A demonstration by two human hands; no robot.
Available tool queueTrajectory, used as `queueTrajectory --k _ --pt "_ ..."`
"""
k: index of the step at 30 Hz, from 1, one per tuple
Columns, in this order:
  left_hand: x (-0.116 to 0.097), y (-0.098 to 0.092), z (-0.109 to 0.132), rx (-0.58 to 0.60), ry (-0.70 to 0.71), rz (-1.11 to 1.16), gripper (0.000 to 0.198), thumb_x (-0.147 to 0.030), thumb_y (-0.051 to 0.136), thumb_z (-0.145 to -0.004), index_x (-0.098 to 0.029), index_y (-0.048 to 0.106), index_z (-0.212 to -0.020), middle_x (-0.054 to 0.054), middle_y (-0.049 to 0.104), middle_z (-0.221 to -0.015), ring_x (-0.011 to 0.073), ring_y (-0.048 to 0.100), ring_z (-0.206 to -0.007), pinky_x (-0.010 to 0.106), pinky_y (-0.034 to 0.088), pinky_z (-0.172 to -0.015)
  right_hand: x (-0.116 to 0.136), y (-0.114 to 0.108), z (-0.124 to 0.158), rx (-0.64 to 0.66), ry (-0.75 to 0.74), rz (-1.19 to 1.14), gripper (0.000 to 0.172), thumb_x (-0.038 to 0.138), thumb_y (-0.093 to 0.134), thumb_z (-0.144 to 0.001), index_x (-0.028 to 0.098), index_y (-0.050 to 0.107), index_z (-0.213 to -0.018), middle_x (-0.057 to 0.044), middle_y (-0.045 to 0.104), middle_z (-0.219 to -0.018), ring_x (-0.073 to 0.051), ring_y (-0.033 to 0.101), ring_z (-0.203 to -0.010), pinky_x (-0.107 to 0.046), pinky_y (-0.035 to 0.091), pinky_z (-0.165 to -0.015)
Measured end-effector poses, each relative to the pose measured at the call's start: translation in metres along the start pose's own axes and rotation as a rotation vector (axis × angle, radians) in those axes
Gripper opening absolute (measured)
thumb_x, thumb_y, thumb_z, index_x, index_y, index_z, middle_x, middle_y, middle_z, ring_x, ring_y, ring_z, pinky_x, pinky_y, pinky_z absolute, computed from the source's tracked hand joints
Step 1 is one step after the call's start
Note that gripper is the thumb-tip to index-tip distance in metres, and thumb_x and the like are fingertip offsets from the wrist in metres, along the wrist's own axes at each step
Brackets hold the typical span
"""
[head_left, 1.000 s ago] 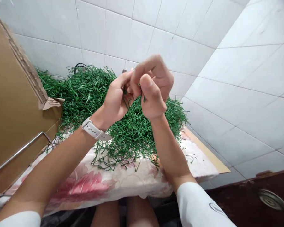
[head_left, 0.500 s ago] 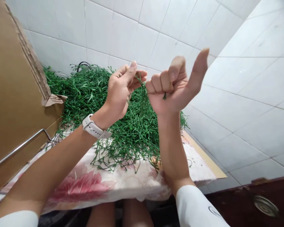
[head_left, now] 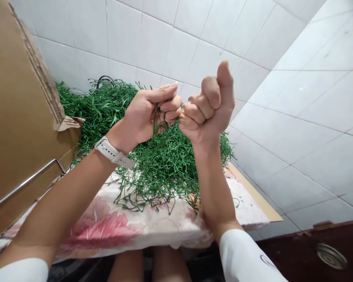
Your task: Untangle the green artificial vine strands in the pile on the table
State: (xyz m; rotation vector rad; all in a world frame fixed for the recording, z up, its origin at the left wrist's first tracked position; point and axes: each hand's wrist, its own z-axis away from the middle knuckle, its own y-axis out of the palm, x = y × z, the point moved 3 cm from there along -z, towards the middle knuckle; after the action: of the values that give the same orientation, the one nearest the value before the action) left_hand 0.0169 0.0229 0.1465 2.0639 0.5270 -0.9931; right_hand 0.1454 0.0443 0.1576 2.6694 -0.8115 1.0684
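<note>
A large heap of thin green plastic-looking stems [head_left: 164,164] lies on the cloth-covered table. Above it, my left hand [head_left: 153,109], with a pale watch band [head_left: 113,152] on the wrist, has its fingers curled around several green stems [head_left: 157,135] that hang below the palm. My right hand [head_left: 207,105] is closed beside it, thumb pointing up, with its little finger touching or nearly touching the left fingertips. A stem end runs toward the right hand's lower fingers; its curled fingers hide what lies inside.
The table wears a floral cloth [head_left: 164,227]. At left stands a brown cardboard panel [head_left: 23,98] with a torn edge, and a metal bar [head_left: 26,184] in front of it. White tiled walls [head_left: 153,39] rise behind and to the right. A dark wooden surface [head_left: 306,254] is at lower right.
My left fingers have curled in around the stems, and the hand has shifted slightly left. The right hand has turned and closed further, its thumb drawing in from the right toward the fist.
</note>
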Motion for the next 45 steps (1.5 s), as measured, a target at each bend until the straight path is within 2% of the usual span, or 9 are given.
queueTrajectory --k 5,10,17,19,25,30,35,38,45 --pt "-0.014 -0.011 0.004 0.067 -0.076 -0.261 0.039 -0.007 0.056 -0.095 -0.015 0.05 -0.057 -0.003 0.037 -0.054 0.0034 0.04 -0.043 0.017 0.031 -0.043 -0.015 0.024 -0.001 -0.241 0.11 0.092 0.074 0.09 0.035 -0.09 0.025 0.019 -0.057 0.012 -0.002 -0.041 -0.006 -0.003 -0.032 -0.023 0.01 -0.025" --pt "-0.03 -0.024 0.012 0.065 -0.158 -0.526 0.031 0.002 0.073 -0.078 -0.015 0.054 -0.059 -0.002 0.041 -0.057 0.0054 0.042 -0.046 0.021 0.03 -0.046 -0.029 0.048 -0.003 -0.239 0.261 0.189 0.079 0.09 0.039 -0.088 0.023 0.017 -0.052 0.01 0.003 -0.039 -0.006 0.001 -0.029 -0.025 0.006 -0.026" --pt "-0.033 -0.007 0.02 0.438 0.072 -0.91 0.028 -0.008 0.063 -0.085 -0.015 0.05 -0.061 -0.004 0.033 -0.058 0.003 0.028 -0.052 0.025 0.024 -0.053 -0.011 0.057 0.0 -0.216 0.196 0.269 0.077 0.082 0.056 -0.088 0.024 0.023 -0.049 0.011 0.007 -0.038 -0.003 0.005 -0.028 -0.024 0.007 -0.025" --pt "-0.035 -0.002 0.025 0.417 0.14 -1.054 0.029 -0.002 0.054 -0.08 -0.017 0.045 -0.057 -0.004 0.031 -0.057 0.0039 0.026 -0.053 0.026 0.022 -0.054 -0.007 0.057 0.001 -0.224 0.158 0.346 0.074 0.077 0.058 -0.09 0.023 0.027 -0.049 0.01 0.011 -0.039 -0.003 0.009 -0.03 -0.024 0.009 -0.027" --pt "-0.046 -0.004 0.027 0.054 0.37 -1.539 0.039 0.002 0.048 -0.077 -0.022 0.032 -0.051 -0.005 0.024 -0.052 0.0048 0.02 -0.055 0.03 0.022 -0.063 -0.017 0.041 -0.001 -0.368 0.152 0.605 0.069 0.068 0.068 -0.09 0.022 0.036 -0.05 0.008 0.023 -0.045 -0.004 0.018 -0.038 -0.022 0.013 -0.034" --pt "-0.037 -0.01 0.005 -0.054 0.437 -1.208 0.053 -0.01 0.053 -0.095 -0.022 0.032 -0.048 -0.004 0.027 -0.05 0.0056 0.022 -0.052 0.031 0.019 -0.059 -0.007 0.031 -0.005 -0.455 0.165 0.344 0.069 0.076 0.061 -0.089 0.023 0.034 -0.053 0.01 0.01 -0.041 -0.006 0.01 -0.034 -0.025 0.011 -0.034" --pt "-0.039 -0.009 0.006 -0.04 0.399 -0.807 0.042 -0.019 0.054 -0.101 -0.018 0.056 -0.059 0.004 0.062 -0.057 0.0092 0.052 -0.05 0.028 0.036 -0.052 0.021 0.014 0.0 -0.482 0.135 0.402 0.067 0.088 0.054 -0.083 0.026 0.041 -0.061 0.01 0.011 -0.042 -0.01 0.01 -0.04 -0.028 0.017 -0.039" --pt "-0.046 -0.011 0.011 -0.059 0.434 -0.574 0.035 -0.02 0.057 -0.101 -0.016 0.056 -0.066 0.002 0.064 -0.062 0.0107 0.064 -0.058 0.025 0.046 -0.056 0.026 -0.006 0.003 -0.481 0.059 0.368 0.068 0.093 0.054 -0.077 0.027 0.042 -0.065 0.009 0.011 -0.043 -0.011 0.011 -0.041 -0.03 0.018 -0.041" --pt "-0.037 -0.009 0.006 -0.114 0.434 -0.685 0.038 -0.015 0.062 -0.098 -0.017 0.053 -0.061 -0.001 0.058 -0.059 0.0064 0.059 -0.056 0.022 0.042 -0.056 0.032 -0.011 0.003 -0.458 -0.084 0.242 0.054 0.072 0.082 -0.067 0.029 0.049 -0.07 0.009 0.012 -0.052 -0.011 0.012 -0.047 -0.031 0.02 -0.044"
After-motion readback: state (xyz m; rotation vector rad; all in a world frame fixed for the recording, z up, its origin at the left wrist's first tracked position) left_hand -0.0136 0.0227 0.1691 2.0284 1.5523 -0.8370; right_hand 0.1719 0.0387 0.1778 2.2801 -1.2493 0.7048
